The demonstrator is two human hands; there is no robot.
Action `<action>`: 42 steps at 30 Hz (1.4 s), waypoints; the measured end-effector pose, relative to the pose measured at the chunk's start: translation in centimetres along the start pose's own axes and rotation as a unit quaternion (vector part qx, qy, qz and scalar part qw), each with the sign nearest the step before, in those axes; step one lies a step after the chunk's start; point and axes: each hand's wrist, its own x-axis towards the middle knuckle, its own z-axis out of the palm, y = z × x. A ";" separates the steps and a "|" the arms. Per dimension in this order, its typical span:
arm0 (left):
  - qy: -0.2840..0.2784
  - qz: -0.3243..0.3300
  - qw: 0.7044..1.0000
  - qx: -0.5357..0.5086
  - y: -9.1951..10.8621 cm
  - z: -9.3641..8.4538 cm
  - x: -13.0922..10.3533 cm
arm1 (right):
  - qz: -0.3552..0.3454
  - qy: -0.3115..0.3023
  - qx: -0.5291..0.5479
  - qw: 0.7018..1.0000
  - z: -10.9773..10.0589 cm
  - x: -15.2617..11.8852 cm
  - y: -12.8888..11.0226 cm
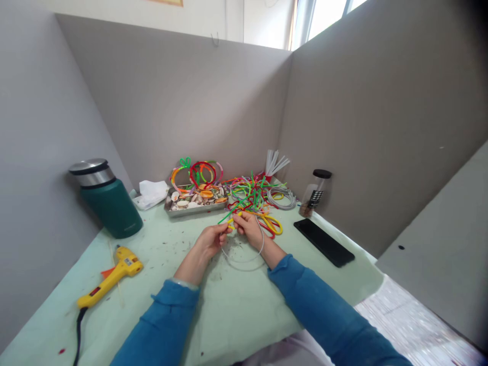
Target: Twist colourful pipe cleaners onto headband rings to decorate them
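Note:
Over the middle of the green table, my left hand [212, 239] and my right hand [247, 229] are close together, fingertips pinched on a short yellow strip [230, 222]. A thin grey wire ring [244, 270] hangs below and between them, passing by my right wrist. The exact place where wire and strip meet is hidden by my fingers. Just beyond the hands lies a heap of coloured fuzzy stems [253, 190], with yellow loops [275, 225] beside my right hand.
A metal tray [198, 209] of shells with coloured rings stands behind. At left are a green bottle [110, 203], tissues [152, 192] and a yellow glue gun [110, 278]. A phone [324, 242], a jar [315, 193] and a grey wire coil [282, 205] lie rightward.

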 end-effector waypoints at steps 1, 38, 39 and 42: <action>0.006 0.005 1.000 0.005 0.0 0.1 0.0 | 0.001 0.002 0.000 1.000 0.0 0.0 0.1; 0.134 0.259 0.847 0.445 -1.3 -0.4 1.0 | 0.021 0.014 0.031 0.999 0.3 0.0 -0.6; 0.147 0.266 0.828 0.471 -1.2 -0.3 0.9 | 0.021 0.012 0.030 0.999 0.3 0.0 -0.6; 0.172 0.284 0.783 0.526 -0.9 -0.1 0.5 | 0.019 0.011 0.029 0.999 0.3 0.0 -0.5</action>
